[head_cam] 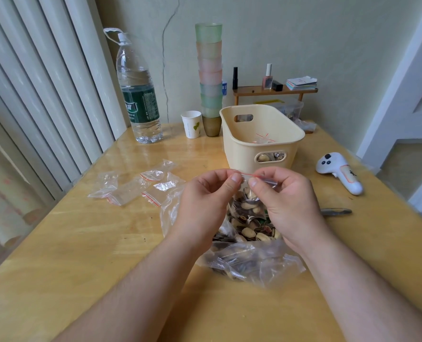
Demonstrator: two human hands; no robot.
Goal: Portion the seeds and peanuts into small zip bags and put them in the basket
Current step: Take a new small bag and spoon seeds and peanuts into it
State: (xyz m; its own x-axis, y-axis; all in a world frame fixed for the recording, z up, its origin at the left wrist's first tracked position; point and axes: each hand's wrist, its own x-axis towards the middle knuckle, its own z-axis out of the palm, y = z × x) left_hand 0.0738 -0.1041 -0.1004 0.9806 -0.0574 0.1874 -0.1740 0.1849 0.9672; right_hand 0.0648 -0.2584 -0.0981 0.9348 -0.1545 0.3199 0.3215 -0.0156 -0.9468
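small zip bag of seeds and peanuts: left hand and right hand pinch its red-lined top. cream basket at 12 o'clock.

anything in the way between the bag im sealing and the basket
Nothing visible does. The small zip bag, pinched at its top by the left hand and right hand, sits just in front of the open-topped basket.

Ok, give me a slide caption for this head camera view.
Both hands pinch shut a small zip bag of seeds and peanuts above the bulk bag, basket behind.
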